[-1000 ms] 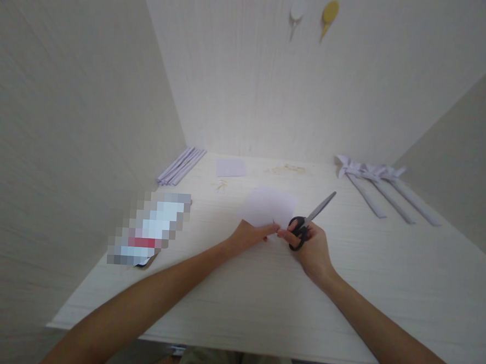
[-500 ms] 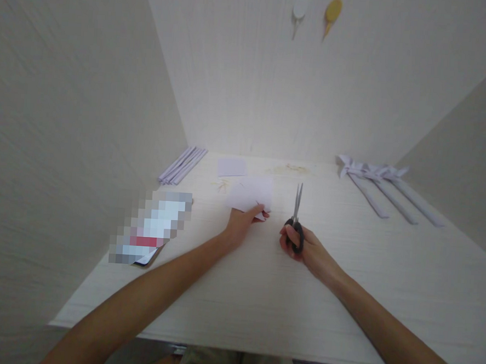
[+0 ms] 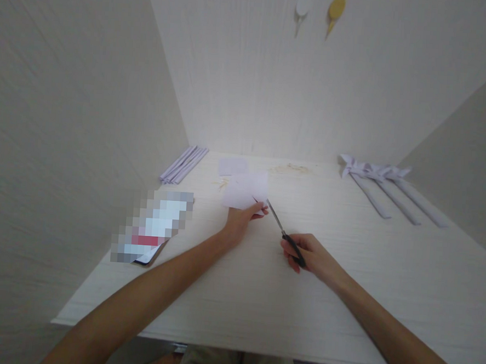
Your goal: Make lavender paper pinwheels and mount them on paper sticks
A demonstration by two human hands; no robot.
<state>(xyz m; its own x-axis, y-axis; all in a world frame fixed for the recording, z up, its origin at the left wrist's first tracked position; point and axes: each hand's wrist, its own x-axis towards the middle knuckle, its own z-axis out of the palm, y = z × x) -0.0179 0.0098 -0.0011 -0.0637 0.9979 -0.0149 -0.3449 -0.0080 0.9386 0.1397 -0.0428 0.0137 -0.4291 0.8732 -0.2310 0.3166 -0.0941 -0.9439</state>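
Observation:
My left hand (image 3: pixel 243 221) pinches the lower right part of a pale sheet of paper (image 3: pixel 245 188), which shows slits near its corners. In my right hand (image 3: pixel 304 251) is a pair of scissors (image 3: pixel 279 222) with black handles, my fingers closed around the grips. The blades point up and left, their tips close to the paper's right edge; I cannot tell if they touch it. Behind the held sheet lies a second pale piece of paper (image 3: pixel 231 166), partly covered by it.
Rolled paper sticks (image 3: pixel 184 164) lie at the back left, a phone (image 3: pixel 152 253) with a blurred screen at the left. Paper pinwheels (image 3: pixel 375 171) on sticks rest at the back right. Thin yellowish bits (image 3: pixel 293 168) lie along the back. White (image 3: pixel 302 5) and yellow (image 3: pixel 336 8) hooks are on the wall.
The scissors have turned from upright to a leftward slant, their tips now near the paper's right edge. The held paper has shifted slightly left and up with my left hand.

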